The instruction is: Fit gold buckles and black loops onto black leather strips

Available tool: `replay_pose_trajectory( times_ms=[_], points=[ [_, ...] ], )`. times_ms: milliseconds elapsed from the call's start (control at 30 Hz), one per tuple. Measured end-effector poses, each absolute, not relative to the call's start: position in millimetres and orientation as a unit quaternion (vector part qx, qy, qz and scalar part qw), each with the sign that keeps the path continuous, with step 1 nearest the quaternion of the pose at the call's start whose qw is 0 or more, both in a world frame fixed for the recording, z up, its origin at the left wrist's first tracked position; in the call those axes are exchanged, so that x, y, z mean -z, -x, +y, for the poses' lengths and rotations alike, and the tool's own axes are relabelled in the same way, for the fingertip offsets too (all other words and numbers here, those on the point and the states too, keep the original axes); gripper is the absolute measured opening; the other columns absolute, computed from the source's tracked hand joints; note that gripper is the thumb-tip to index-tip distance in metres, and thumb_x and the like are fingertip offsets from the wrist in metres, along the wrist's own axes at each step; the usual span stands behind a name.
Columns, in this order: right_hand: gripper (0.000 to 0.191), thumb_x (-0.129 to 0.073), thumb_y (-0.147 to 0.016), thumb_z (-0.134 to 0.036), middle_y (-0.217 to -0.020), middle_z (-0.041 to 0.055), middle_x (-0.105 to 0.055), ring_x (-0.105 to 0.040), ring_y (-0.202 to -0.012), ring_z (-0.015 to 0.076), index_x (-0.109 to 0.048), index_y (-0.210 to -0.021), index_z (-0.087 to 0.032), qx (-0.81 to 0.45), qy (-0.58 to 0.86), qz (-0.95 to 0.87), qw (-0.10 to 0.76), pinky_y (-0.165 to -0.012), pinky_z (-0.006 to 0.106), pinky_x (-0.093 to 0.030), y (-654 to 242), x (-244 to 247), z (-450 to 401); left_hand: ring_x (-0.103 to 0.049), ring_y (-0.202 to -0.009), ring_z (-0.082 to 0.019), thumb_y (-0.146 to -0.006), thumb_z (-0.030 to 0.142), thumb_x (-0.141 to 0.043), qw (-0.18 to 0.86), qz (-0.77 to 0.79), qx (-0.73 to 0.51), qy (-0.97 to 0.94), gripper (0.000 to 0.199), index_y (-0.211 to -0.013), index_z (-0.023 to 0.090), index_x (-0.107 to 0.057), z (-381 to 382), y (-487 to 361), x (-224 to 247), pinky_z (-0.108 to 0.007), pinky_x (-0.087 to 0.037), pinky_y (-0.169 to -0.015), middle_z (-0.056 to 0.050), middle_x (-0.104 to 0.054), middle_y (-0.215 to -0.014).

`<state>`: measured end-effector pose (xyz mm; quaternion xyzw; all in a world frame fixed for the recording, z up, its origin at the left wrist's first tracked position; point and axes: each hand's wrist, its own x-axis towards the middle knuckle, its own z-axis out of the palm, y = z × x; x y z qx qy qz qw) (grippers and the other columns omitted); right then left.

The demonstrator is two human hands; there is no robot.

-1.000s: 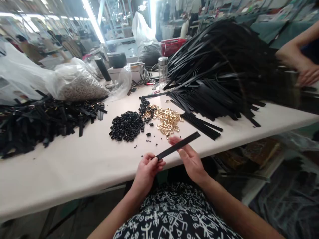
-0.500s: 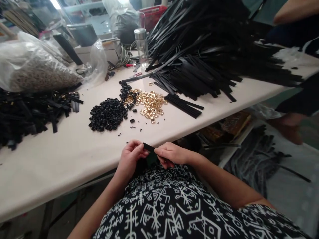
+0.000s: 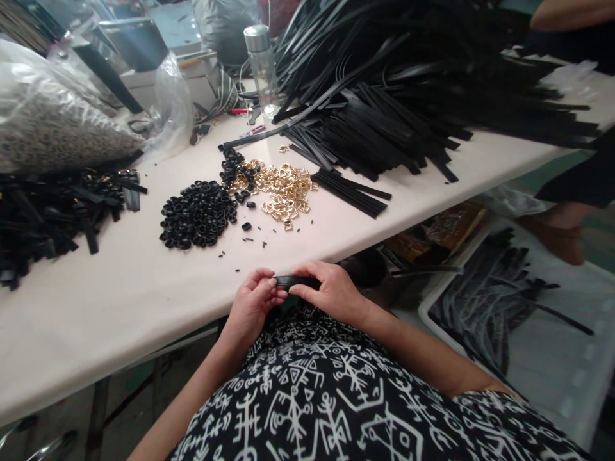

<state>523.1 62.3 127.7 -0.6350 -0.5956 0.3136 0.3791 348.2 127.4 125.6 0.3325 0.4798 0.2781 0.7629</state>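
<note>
A short black strap (image 3: pixel 288 280) is stretched between my two hands just past the table's front edge, over my lap. My left hand (image 3: pixel 254 299) pinches its left end between thumb and fingertips. Around the right part of the strap, my right hand (image 3: pixel 331 291) has its fingers over the top and its thumb below, hiding that end. Beyond the hands on the table lie a heap of black loops (image 3: pixel 196 214) and a heap of gold square buckles (image 3: pixel 286 189). A small bundle of black straps (image 3: pixel 353 195) rests to the right of the buckles.
A large mass of long black straps (image 3: pixel 379 128) covers the back right. Finished-looking strap pieces (image 3: pixel 52 214) and a clear bag of rings (image 3: pixel 52 121) are at left. A glass bottle (image 3: pixel 264 77) stands behind. A white bin (image 3: pixel 542 378) sits low at right, near another person's leg.
My right hand has turned over the strap, its fingers now lying across the top. The strap's face looks shinier and more level. The camera view has shifted slightly.
</note>
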Motion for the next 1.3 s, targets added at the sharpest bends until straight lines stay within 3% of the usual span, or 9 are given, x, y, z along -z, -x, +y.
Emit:
replay_pose_trajectory(
  times_ms=[200,333,467,667,800,967,1100,1200,1300],
  points=[
    [0.011,-0.073,-0.083,-0.025,-0.093,0.003,-0.074,-0.066,-0.085,0.0181,-0.071,-0.093,-0.02,-0.303,0.634,-0.607,0.372,-0.079,0.029,-0.047,-525.4,-124.9,59.7,-0.066,-0.063,-0.012,-0.071,0.031,-0.078,0.761,0.472,-0.27,-0.353,0.038,-0.101,0.019,-0.058,122.6,-349.2,-122.3,-0.02,-0.053,-0.06,0.002,-0.066,-0.072],
    [0.013,-0.072,-0.085,-0.027,-0.093,0.0045,-0.074,-0.067,-0.085,0.0185,-0.072,-0.093,-0.018,-0.301,0.618,-0.639,0.345,-0.079,0.029,-0.047,-526.2,-124.8,60.1,-0.066,-0.074,-0.012,-0.075,0.028,-0.074,0.774,0.453,-0.26,-0.358,0.038,-0.109,0.018,-0.061,118.4,-350.6,-117.1,-0.023,-0.055,-0.07,-0.002,-0.069,-0.089],
    [0.012,-0.071,-0.087,-0.028,-0.089,0.0053,-0.074,-0.066,-0.081,0.0183,-0.072,-0.089,-0.016,-0.282,0.611,-0.672,0.309,-0.075,0.028,-0.046,-528.2,-121.3,60.9,-0.065,-0.081,-0.015,-0.079,0.03,-0.072,0.762,0.454,-0.247,-0.39,0.036,-0.112,0.02,-0.064,116.1,-348.1,-114.8,-0.027,-0.053,-0.079,-0.003,-0.07,-0.091],
    [0.01,-0.07,-0.087,-0.025,-0.083,0.0065,-0.073,-0.064,-0.076,0.0183,-0.071,-0.085,-0.015,-0.249,0.612,-0.697,0.28,-0.07,0.028,-0.044,-531.8,-113.6,61.4,-0.062,-0.104,-0.025,-0.082,0.025,-0.07,0.53,0.396,-0.216,-0.718,0.02,-0.1,0.027,-0.078,118.9,-347.6,-126.9,-0.035,-0.045,-0.099,-0.007,-0.07,-0.109],
    [0.009,-0.071,-0.086,-0.024,-0.081,0.0038,-0.073,-0.065,-0.075,0.0171,-0.071,-0.083,-0.016,-0.268,0.616,-0.681,0.292,-0.07,0.027,-0.044,-532.4,-110.3,60.4,-0.063,-0.101,-0.025,-0.083,0.022,-0.068,0.447,0.356,-0.243,-0.784,0.019,-0.097,0.029,-0.078,121.4,-345.6,-122.8,-0.037,-0.048,-0.094,-0.007,-0.07,-0.108],
    [0.006,-0.072,-0.084,-0.019,-0.085,0.0048,-0.073,-0.067,-0.078,0.0177,-0.072,-0.087,-0.015,-0.25,0.612,-0.691,0.292,-0.071,0.026,-0.045,-529.5,-108.5,60.3,-0.061,-0.097,-0.02,-0.088,0.011,-0.055,0.371,0.266,-0.217,-0.863,0.02,-0.095,0.023,-0.071,125.0,-343.4,-119.6,-0.035,-0.05,-0.086,-0.007,-0.066,-0.104],
    [0.004,-0.071,-0.084,-0.016,-0.086,0.0046,-0.074,-0.066,-0.079,0.0173,-0.072,-0.087,-0.015,-0.256,0.599,-0.697,0.301,-0.072,0.026,-0.046,-529.3,-114.2,62.0,-0.059,-0.1,-0.02,-0.081,0.009,-0.061,0.381,0.227,-0.201,-0.873,0.014,-0.084,0.021,-0.067,122.2,-340.7,-130.9,-0.035,-0.049,-0.088,-0.006,-0.061,-0.104],
    [0.006,-0.073,-0.084,-0.019,-0.085,0.0032,-0.074,-0.066,-0.078,0.0161,-0.073,-0.089,-0.016,-0.276,0.594,-0.68,0.331,-0.073,0.025,-0.046,-531.9,-121.0,63.6,-0.058,-0.105,-0.022,-0.082,0.018,-0.064,0.397,0.29,-0.261,-0.831,0.017,-0.098,0.022,-0.066,122.3,-334.9,-135.4,-0.038,-0.048,-0.092,-0.006,-0.061,-0.11],
    [0.006,-0.075,-0.082,-0.02,-0.082,0.0017,-0.073,-0.065,-0.075,0.0151,-0.073,-0.087,-0.017,-0.278,0.595,-0.665,0.355,-0.071,0.025,-0.046,-533.8,-125.8,64.6,-0.062,-0.089,-0.018,-0.085,0.027,-0.065,0.505,0.409,-0.285,-0.704,0.018,-0.101,0.021,-0.061,127.1,-331.2,-133.5,-0.032,-0.051,-0.08,-0.004,-0.065,-0.096]
  ],
)
